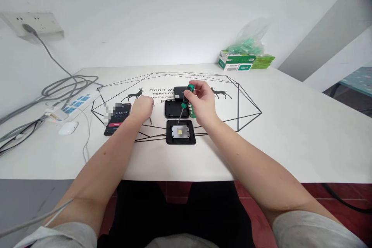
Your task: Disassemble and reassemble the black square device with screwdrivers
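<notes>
A green-handled screwdriver (pixel 188 96) is gripped in my right hand (pixel 203 102), its shaft slanting down to the upper edge of a square black part (pixel 171 139). On that part lies a silver metal plate (pixel 185 133) with a yellowish square in its middle. Just behind sits an open black casing (pixel 176 109), and a further black piece (pixel 179 91) lies beyond it. My left hand (pixel 143 108) is closed on the left side; a thin dark tool (pixel 150 120) sticks out below its fingers. A green object (pixel 191 111) shows partly beside my right hand.
A phone (pixel 117 119) lies beside my left forearm. Farther left are a white mouse (pixel 68 128), a power strip (pixel 83 102) and coiled grey cables (pixel 65 85). Green-and-white boxes (pixel 236 60) with a plastic bag (pixel 250 42) stand at the back right against the wall.
</notes>
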Motion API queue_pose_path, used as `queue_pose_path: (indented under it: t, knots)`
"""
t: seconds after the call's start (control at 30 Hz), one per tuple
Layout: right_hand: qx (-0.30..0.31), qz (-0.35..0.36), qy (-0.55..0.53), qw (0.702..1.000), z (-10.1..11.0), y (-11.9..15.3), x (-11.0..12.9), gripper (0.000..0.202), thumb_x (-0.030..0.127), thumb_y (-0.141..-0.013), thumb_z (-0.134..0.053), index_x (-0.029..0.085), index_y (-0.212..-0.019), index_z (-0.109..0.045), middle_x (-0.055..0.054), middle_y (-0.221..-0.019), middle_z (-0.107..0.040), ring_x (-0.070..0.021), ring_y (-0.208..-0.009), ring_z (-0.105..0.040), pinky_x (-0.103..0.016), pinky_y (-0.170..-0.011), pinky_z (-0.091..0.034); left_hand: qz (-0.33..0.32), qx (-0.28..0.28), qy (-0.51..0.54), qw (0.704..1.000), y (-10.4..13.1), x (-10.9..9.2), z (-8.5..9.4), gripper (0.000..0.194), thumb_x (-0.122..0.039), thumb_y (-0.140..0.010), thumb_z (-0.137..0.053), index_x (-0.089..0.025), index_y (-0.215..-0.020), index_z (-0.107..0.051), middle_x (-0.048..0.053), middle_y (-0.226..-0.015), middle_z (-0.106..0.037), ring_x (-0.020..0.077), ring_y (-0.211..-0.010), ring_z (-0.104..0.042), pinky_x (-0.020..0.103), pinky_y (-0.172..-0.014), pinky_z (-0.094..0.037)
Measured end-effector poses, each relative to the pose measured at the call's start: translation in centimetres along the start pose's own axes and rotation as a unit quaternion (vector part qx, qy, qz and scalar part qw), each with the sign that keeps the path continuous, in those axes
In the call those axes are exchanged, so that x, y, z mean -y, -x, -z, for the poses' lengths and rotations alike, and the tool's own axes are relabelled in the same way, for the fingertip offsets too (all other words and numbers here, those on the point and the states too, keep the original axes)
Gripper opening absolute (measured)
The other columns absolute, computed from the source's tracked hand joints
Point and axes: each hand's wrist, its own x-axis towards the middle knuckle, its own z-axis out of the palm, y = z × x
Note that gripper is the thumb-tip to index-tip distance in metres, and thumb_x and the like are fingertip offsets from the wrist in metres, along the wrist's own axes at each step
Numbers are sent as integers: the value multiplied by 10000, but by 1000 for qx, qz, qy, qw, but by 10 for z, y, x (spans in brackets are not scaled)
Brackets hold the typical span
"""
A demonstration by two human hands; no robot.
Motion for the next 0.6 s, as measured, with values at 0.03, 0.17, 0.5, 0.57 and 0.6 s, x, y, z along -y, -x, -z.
queue_pose_path:
  t: [0.03,0.17,0.5,0.57,0.6]
  knots:
    - [2,2,2,1000,0,0,1,375,404,-856,-812,303,-1191,-679,-5,-1073,-649,-169,-879,-604,-368,-805,-595,0,-1,-1,1000,0,0,-1,340,-117,-1052,-525,-168,-1141,-850,166,-1215,-814,345,-1225,-694,407,-1012,-563]
    - [-6,-1,-7,1000,-1,1,5,363,383,-838,-815,296,-1168,-690,-5,-1061,-654,-163,-864,-586,-347,-780,-582,-4,-4,5,1000,-1,-1,-1,353,-127,-1048,-517,-172,-1129,-858,168,-1207,-818,356,-1218,-696,435,-1021,-579]
    - [3,-7,-38,999,0,1,5,356,359,-850,-838,297,-1169,-691,3,-1052,-640,-152,-838,-575,-345,-790,-590,4,-82,132,988,1,8,8,390,-235,-1056,-488,-191,-1261,-816,155,-1300,-795,370,-1296,-665,533,-1142,-551]
    - [14,2,-42,999,0,2,5,355,378,-866,-844,303,-1177,-690,15,-1003,-623,-154,-827,-575,-354,-810,-599,-78,-62,182,978,7,3,15,411,-381,-1053,-552,-197,-1340,-780,145,-1404,-756,372,-1408,-603,559,-1248,-469]
    - [22,10,-44,999,0,3,6,351,389,-875,-843,306,-1180,-690,20,-977,-611,-157,-824,-575,-361,-823,-601,-133,-36,198,970,11,-1,19,470,-466,-1037,-592,-204,-1390,-757,138,-1488,-717,376,-1489,-542,567,-1298,-413]
